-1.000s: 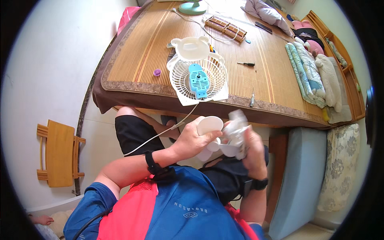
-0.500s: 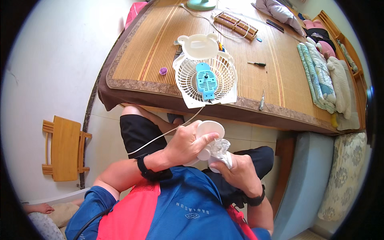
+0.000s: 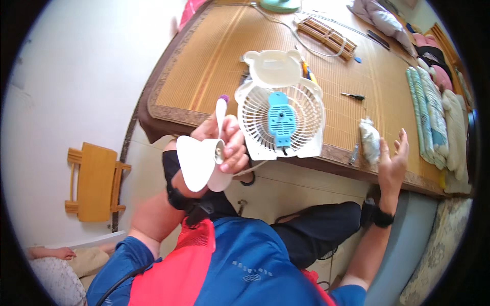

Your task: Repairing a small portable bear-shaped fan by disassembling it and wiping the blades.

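Observation:
My left hand (image 3: pixel 232 148) grips a white fan blade (image 3: pixel 191 163) by its hub, with the hub's metal centre facing right. One blade tip partly covers a small purple cap (image 3: pixel 223 98) on the mat. Just right of this hand stands the white fan housing (image 3: pixel 247 115), a round slatted grille with a bear-shaped panel behind it and a blue motor cover (image 3: pixel 282 120) in its middle. My right hand (image 3: pixel 393 158) is open, fingers spread, beside a crumpled white bundle (image 3: pixel 369 140) at the mat's edge; whether it is cloth or plastic I cannot tell.
The bed mat (image 3: pixel 199 66) holds a screwdriver (image 3: pixel 352 96), a slim metal tool (image 3: pixel 353 154), a bamboo rack (image 3: pixel 326 36) with a cord, and folded quilts (image 3: pixel 434 115) on the right. A wooden stool (image 3: pixel 95 182) is at the left; another person's hand (image 3: pixel 65 253) shows lower left.
My right hand has let go of the crumpled white bundle, now at the mat's edge, and moved right. My left hand has raised the fan blade up and left. The view has shifted slightly.

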Available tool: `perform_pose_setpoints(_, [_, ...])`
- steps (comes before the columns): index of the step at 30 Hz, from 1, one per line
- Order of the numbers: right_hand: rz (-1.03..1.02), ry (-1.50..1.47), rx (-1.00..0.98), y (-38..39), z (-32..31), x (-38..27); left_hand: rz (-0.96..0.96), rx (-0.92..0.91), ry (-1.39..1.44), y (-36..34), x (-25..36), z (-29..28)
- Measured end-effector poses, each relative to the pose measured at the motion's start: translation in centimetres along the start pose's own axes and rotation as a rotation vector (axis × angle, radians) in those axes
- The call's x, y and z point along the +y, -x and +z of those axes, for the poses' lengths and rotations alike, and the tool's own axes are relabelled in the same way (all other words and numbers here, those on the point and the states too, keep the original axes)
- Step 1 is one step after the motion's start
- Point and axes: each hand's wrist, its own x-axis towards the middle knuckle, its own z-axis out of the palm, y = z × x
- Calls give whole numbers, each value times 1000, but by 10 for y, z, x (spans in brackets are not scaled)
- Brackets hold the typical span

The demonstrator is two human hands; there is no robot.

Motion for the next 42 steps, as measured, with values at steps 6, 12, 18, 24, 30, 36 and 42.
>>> perform_pose_setpoints(6, [-101,-645,-302,20,-31,-137,62,-320,49,-35,-8,-46])
perform_pose_setpoints(12, [-455,-764,-234,25,-14,-245,304,442,-404,-58,-28,27])
perform_pose_setpoints(18, [413,-1121,-616,1,10,-203,159,352,-616,-43,-15,24])
perform_pose_setpoints(24, [-256,-644,-202,-26,16,-208,160,459,-894,-55,-7,24])
perform_pose_setpoints(30, [-774,-378,-561,-70,4,-236,285,374,-1084,-91,20,33])
perform_pose_setpoints(36, [-598,-516,-800,-83,-9,-246,271,364,-1190,-112,43,29])
perform_pose_setpoints(42, [-545,-345,-580,-82,15,-238,63,298,-886,-125,54,34])
